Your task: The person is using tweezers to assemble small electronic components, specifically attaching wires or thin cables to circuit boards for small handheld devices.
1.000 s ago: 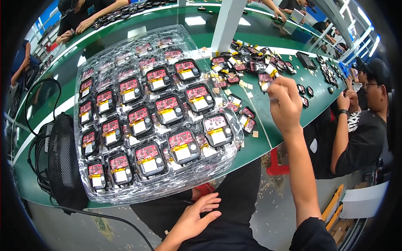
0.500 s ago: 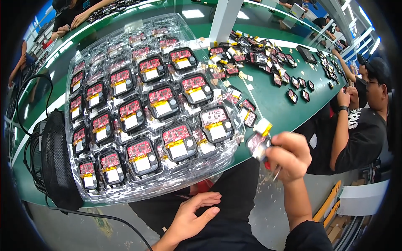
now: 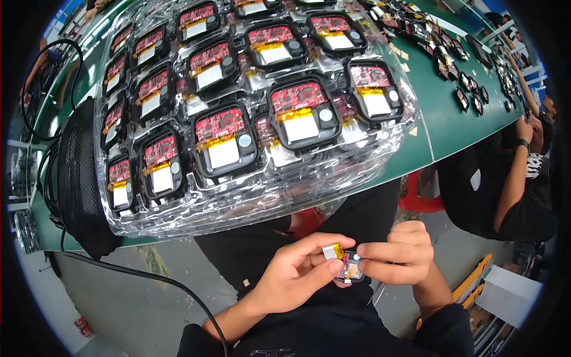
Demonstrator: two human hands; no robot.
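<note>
Both hands hold one small circuit board [image 3: 348, 268] near the body, below the green surface [image 3: 458, 119]. The left hand [image 3: 297, 276] fingers pinch its yellow end. The right hand [image 3: 395, 253] fingers pinch its other side, near the clear tray [image 3: 267, 196] of boards

**Electronics assembly line**

You are sitting at a factory workbench: a long green table [image 3: 458, 119] is stretching toward 12 o'clock, a clear plastic tray [image 3: 250, 196] is holding red circuit boards [image 3: 297, 98], and a co-worker [image 3: 511, 178] is working at 3 o'clock.
</note>
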